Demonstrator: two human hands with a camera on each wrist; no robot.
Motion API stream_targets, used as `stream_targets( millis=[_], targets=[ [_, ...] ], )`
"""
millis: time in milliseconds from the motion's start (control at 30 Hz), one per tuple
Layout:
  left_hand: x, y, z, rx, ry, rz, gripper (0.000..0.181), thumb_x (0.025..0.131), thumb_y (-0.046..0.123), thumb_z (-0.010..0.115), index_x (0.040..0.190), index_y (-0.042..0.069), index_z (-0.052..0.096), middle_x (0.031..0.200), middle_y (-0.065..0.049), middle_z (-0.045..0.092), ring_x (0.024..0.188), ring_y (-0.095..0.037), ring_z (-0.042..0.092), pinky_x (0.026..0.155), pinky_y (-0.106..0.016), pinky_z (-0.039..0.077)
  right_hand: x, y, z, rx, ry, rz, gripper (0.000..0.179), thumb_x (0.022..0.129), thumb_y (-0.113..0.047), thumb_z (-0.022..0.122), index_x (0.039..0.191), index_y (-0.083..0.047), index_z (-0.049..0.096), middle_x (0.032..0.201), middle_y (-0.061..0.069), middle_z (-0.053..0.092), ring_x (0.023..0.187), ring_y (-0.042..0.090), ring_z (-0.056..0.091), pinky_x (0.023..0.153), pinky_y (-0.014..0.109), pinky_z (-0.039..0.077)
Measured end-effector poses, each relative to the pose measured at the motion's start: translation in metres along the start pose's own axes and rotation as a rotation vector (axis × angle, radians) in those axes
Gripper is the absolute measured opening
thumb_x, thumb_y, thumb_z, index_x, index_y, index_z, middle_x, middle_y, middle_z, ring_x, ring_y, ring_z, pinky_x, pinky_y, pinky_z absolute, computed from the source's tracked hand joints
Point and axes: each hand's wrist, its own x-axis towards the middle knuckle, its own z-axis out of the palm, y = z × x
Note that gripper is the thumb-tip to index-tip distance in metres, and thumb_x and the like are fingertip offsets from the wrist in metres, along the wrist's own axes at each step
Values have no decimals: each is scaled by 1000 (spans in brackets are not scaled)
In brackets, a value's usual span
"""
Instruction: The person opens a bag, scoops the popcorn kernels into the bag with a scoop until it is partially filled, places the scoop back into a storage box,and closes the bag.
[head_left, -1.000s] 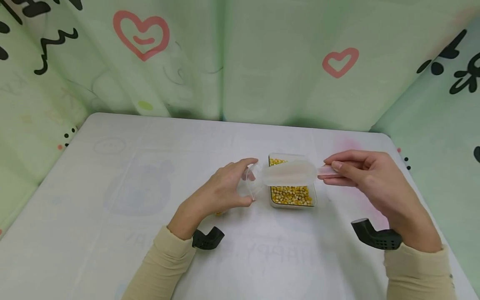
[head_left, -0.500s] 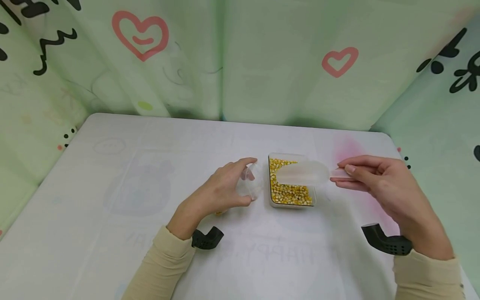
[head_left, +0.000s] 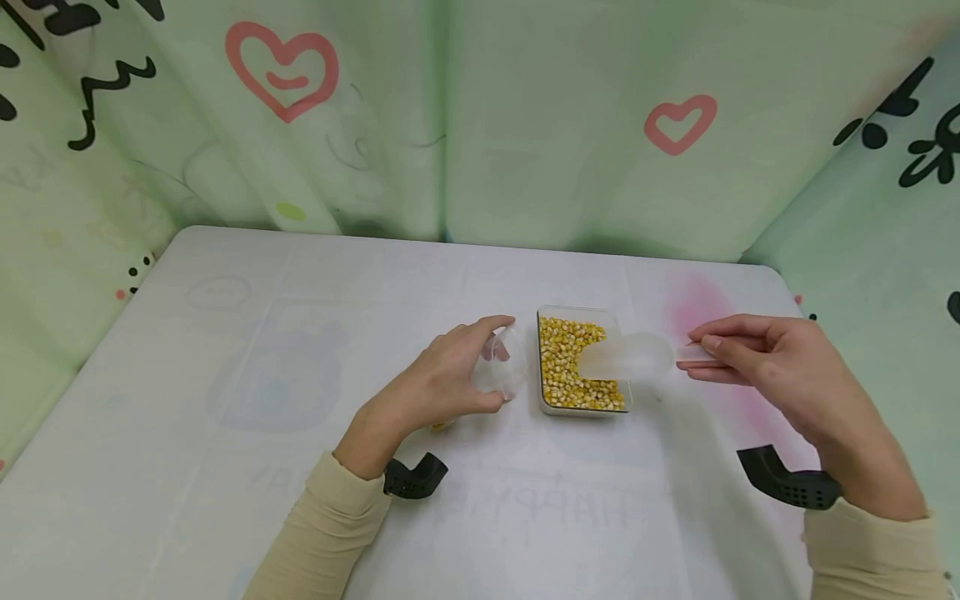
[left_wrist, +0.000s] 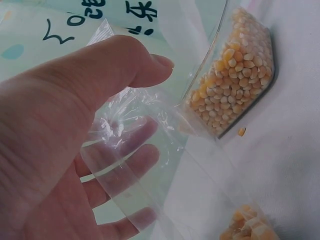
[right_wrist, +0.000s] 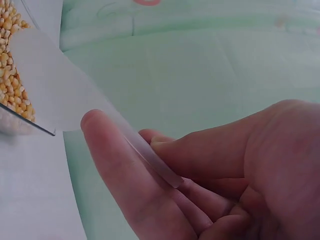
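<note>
My left hand (head_left: pixel 442 367) holds a clear plastic bag (head_left: pixel 510 362) by its mouth, thumb and fingers spread apart. Corn kernels (left_wrist: pixel 247 227) lie low in the bag in the left wrist view. Just right of it stands a clear rectangular container (head_left: pixel 583 412) of yellow corn kernels (head_left: pixel 562 358). My right hand (head_left: pixel 772 358) pinches the handle of a translucent white scoop (head_left: pixel 628 357) between thumb and fingers. The scoop's front end overlaps the right part of the container in the head view; its inside is turned out of sight.
The container and bag are on a white-covered table (head_left: pixel 300 500). One loose kernel (left_wrist: pixel 242 131) lies beside the container. A green curtain (head_left: pixel 510 125) with printed hearts hangs behind the table and along both sides.
My right hand has drawn the scoop rightward, away from the bag's mouth and back over the container's right side, uncovering more corn. The left hand and bag have stayed in place.
</note>
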Motion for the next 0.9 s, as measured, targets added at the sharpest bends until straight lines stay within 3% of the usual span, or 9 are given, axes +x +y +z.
stream_targets(
  millis=[200,400,500,700,733,900],
  targets=[
    [0,0,0,-5,-8,-4,78,79,24,75,148,16,39,112,6,66,105,-13,57,98,-39,44,1,-2,-4,-72,-1,-3,41,101,-34,56,127,-3,60,103,-11,75,91,11,75,79,6,48],
    [0,0,-1,-19,-12,-6,78,79,24,76,148,16,39,114,3,67,108,-18,58,97,-39,45,4,-6,-5,-116,-15,-2,38,102,-29,56,126,0,59,100,-3,77,88,9,75,77,7,50],
    [0,0,-1,-25,-11,-1,78,80,23,76,148,15,39,115,1,67,108,-21,58,96,-39,46,5,-10,-6,-169,-9,-14,36,102,-27,56,125,1,60,101,3,77,86,9,75,80,12,53],
    [0,0,-1,-23,-7,3,79,80,23,76,148,15,38,114,1,67,107,-19,58,96,-39,45,5,-19,-6,-274,13,-45,31,102,-24,56,121,-1,64,104,10,76,82,6,75,79,8,50],
    [0,0,-1,-20,-7,2,79,80,23,76,148,15,38,114,1,67,107,-18,58,96,-39,45,5,-20,-5,-275,13,-49,31,102,-23,56,121,0,64,104,12,76,81,6,75,74,5,48],
    [0,0,-1,-17,-5,-1,79,79,23,76,148,16,39,114,3,67,105,-14,56,96,-38,45,7,-28,0,-296,-7,-33,32,102,-20,55,121,3,64,110,17,72,79,2,73,72,11,52]
  ],
)
